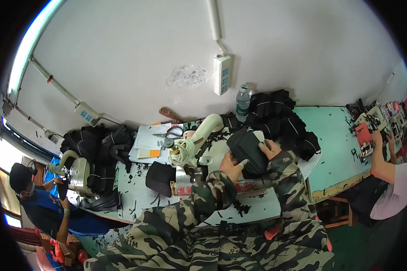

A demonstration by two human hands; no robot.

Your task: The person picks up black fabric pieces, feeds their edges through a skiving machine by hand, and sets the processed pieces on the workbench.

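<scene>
Two hands grip one black bundle (246, 150): the left hand (232, 169) closes on its near-left edge, the right hand (271, 149) on its right edge, the bundle lying between them. Just left stands a sewing machine (209, 128); farther back, a bottle (242, 105) and, on the wall, a power socket (222, 76).

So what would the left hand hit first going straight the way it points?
The black bundle: the left hand appears to touch it already. Depth beyond that is unclear.

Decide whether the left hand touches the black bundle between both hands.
Touching: in the head view, the left hand holds the black bundle, fingers against its edge.
</scene>
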